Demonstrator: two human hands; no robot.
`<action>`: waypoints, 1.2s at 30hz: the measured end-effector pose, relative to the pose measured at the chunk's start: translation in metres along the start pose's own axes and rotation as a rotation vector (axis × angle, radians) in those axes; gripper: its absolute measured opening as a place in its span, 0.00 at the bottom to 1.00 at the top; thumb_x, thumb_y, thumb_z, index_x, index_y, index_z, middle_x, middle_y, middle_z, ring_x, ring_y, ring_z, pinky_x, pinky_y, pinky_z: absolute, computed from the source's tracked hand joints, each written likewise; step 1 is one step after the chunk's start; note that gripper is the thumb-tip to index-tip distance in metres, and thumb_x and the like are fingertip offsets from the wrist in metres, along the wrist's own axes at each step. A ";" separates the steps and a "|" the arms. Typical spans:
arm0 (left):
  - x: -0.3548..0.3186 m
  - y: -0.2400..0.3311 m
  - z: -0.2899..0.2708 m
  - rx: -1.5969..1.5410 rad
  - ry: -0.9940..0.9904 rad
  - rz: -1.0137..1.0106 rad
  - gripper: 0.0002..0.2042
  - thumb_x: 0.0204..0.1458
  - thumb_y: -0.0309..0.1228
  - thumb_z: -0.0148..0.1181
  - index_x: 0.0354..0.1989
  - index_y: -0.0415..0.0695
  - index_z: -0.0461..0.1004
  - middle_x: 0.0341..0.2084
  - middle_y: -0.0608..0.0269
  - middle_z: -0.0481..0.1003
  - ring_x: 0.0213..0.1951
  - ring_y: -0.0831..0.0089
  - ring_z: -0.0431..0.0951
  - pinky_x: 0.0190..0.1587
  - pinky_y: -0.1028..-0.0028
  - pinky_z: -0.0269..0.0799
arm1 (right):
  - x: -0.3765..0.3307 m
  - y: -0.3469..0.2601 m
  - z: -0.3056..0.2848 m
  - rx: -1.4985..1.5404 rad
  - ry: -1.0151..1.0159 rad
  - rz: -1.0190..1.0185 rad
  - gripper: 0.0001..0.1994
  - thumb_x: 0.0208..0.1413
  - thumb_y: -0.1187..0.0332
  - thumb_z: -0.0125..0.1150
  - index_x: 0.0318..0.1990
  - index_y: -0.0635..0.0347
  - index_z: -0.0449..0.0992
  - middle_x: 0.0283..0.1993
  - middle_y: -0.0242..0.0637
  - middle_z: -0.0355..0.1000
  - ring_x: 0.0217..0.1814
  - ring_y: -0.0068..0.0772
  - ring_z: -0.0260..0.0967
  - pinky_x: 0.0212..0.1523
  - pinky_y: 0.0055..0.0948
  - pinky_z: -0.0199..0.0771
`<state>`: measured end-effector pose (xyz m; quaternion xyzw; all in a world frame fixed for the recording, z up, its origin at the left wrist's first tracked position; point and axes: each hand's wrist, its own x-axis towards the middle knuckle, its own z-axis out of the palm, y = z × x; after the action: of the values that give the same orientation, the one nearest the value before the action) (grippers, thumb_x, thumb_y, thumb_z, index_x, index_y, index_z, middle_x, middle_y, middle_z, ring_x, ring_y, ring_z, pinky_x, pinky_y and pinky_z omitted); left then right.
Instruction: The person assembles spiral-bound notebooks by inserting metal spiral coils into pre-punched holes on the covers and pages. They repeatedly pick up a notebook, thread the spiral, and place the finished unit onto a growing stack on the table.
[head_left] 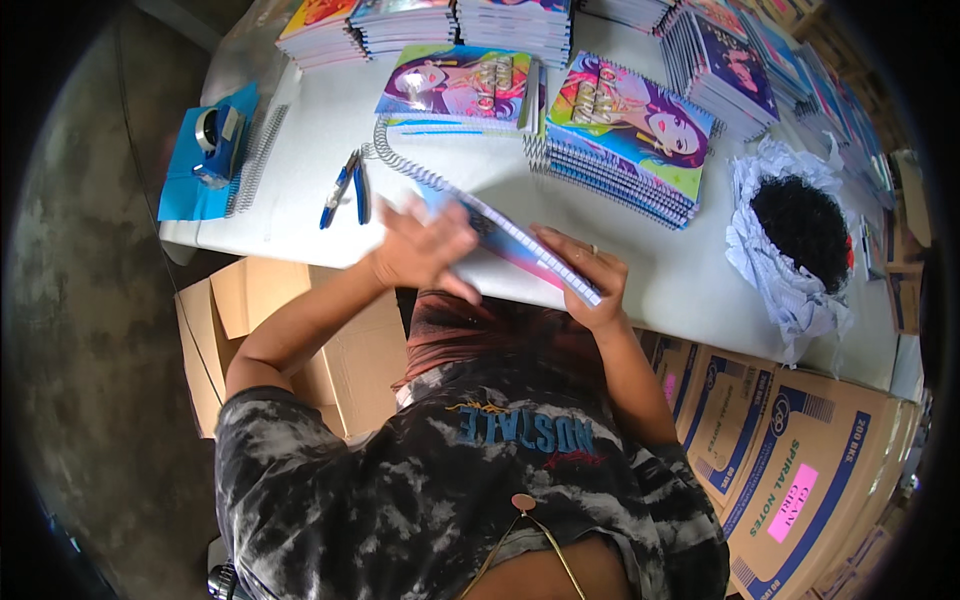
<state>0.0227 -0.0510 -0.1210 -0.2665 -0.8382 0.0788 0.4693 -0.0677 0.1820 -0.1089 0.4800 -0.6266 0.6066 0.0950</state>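
Observation:
My right hand (597, 282) grips the lower right end of a spiral notebook (525, 245), which is held on edge, tilted, above the near edge of the table. A silver wire coil (395, 160) runs along its spine and curves loose past its far left end. My left hand (425, 245) is beside the notebook's left part, blurred, its fingers spread and holding nothing I can see. Blue-handled pliers (358, 190) lie on the table left of the coil. Beyond the coil lies a notebook with a colourful illustrated cover (440, 82).
A stack of spiral notebooks (625, 150) stands ahead; more stacks (510, 35) line the far side. A tape dispenser (215, 145) rests on blue sheets at left, beside wire coils (262, 155). Crumpled paper (750, 245) holds a black tangle (800, 230). Cardboard boxes (800, 470) stand below.

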 end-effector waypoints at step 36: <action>0.036 -0.003 0.005 -0.052 0.098 -0.207 0.52 0.38 0.72 0.41 0.63 0.40 0.46 0.61 0.30 0.39 0.63 0.37 0.38 0.57 0.38 0.28 | 0.001 -0.011 0.034 0.038 0.036 -0.015 0.23 0.39 0.85 0.54 0.47 0.59 0.73 0.45 0.40 0.73 0.40 0.38 0.74 0.39 0.29 0.75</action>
<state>0.0022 -0.0341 -0.0961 -0.1942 -0.8390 -0.0051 0.5082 -0.0447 0.1550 -0.1088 0.4755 -0.6096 0.6260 0.1019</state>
